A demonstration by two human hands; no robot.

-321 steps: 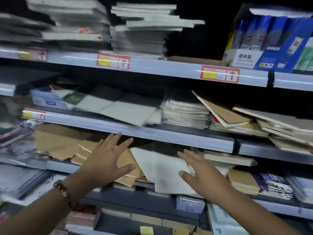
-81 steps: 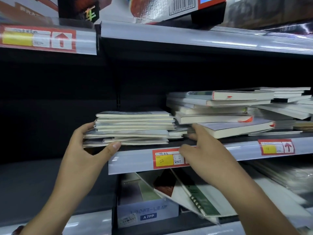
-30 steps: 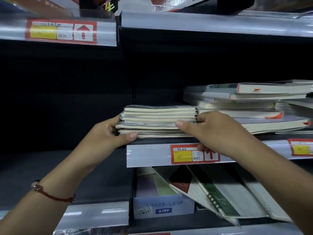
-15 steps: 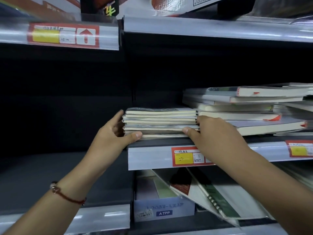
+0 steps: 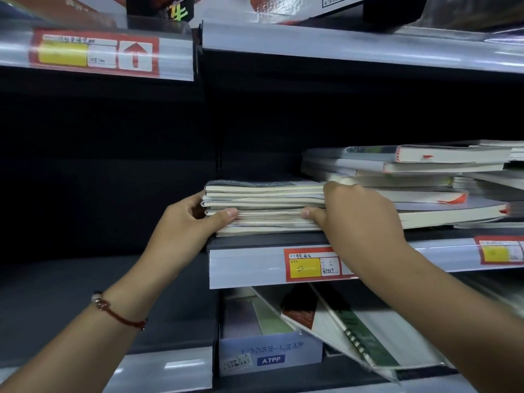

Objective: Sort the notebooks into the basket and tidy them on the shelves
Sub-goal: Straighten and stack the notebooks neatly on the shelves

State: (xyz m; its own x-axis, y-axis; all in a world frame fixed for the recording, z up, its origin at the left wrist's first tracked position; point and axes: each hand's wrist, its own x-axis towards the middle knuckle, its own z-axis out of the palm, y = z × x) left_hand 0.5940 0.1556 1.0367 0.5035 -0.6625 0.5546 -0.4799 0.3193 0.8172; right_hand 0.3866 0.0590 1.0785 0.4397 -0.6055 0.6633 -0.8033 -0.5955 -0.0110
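Dark shop shelf (image 5: pixel 255 266). Left hand (image 5: pixel 187 222) at 9 o'clock, right hand (image 5: pixel 357 219) at 3, both clasp notebook stack (image 5: pixel 266 207); squaring step. Next: align edges flush.

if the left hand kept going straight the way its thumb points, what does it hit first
The left hand already grips the left end of the small notebook stack, thumb pointing right along its front edge. Going on rightward, it would probably meet the right hand holding the other end.

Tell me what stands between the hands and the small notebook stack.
Nothing visible does. The left hand grips the notebook stack at its left end; the right hand holds its right end, beside the taller pile.
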